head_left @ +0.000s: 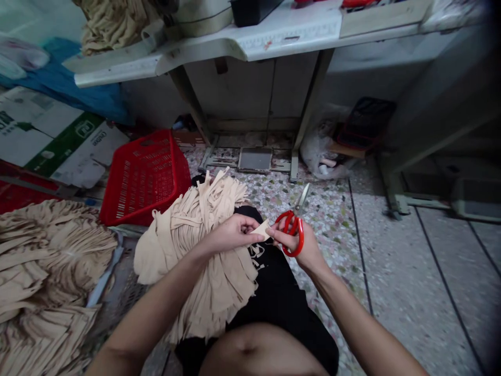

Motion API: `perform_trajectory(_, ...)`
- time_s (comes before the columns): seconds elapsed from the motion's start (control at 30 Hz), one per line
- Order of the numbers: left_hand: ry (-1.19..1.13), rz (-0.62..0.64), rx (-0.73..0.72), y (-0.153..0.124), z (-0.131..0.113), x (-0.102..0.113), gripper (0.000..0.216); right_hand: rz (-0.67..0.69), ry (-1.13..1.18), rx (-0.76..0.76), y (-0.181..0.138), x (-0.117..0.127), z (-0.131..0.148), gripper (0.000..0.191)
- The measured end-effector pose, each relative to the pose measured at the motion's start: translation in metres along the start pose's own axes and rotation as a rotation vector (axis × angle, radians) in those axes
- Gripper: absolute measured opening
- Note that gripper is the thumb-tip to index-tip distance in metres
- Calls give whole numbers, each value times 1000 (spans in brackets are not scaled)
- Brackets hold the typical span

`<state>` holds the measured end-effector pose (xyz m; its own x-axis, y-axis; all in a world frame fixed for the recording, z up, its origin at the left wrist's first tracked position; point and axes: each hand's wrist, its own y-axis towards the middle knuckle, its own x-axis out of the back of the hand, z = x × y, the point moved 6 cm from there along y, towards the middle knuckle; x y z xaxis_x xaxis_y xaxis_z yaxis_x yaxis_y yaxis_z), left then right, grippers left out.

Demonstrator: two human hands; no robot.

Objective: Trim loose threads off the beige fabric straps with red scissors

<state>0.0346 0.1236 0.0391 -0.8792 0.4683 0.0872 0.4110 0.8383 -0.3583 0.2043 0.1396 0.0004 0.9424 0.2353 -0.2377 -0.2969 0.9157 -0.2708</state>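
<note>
Between my two hands a small beige fabric piece (261, 230) is stretched over my lap. My left hand (237, 233) pinches its left end, fingers closed. With thumb and fingertips my right hand (299, 243) grips the other end, and it also carries red-handled scissors (299, 219) whose blades point up and away. Across my left thigh lies a heap of beige fabric strips (195, 224), gathered in overlapping layers. Small pale thread scraps (256, 256) rest on my black shorts (282, 292).
A red plastic basket (144, 177) stands left of my knees. Bundled beige fabric pieces (47, 261) are piled at far left, near a white and green carton (55, 136). Ahead is a white sewing table (289, 34) with a pedal (255, 159) beneath; a plastic bag (324, 151) sits nearby.
</note>
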Motion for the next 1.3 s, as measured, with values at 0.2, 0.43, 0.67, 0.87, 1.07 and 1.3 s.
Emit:
perform_trajectory(0.2, -111, -123, 91, -6, 16, 5, 38, 27, -160, -17, -20, 14, -24, 46)
perform_trajectory(0.43, -251, -204, 111, -5, 14, 8, 42, 351, -646, 104, -46, 22, -41, 40)
perform_trajectory(0.67, -247, -172, 110, -2, 9, 3, 44, 418, -681, 117, -37, 9, -28, 41)
perform_trajectory(0.87, -237, -166, 134, -5, 10, 2, 44, 396, -656, 146, -31, 6, -28, 39)
perform_trajectory(1.07, -236, -165, 116, -3, 16, 3, 42, 403, -729, 165, -29, 7, -29, 38)
perform_trajectory(1.3, -183, -144, 139, -2, 21, 2, 40, 284, -731, 63, -25, 28, -55, 53)
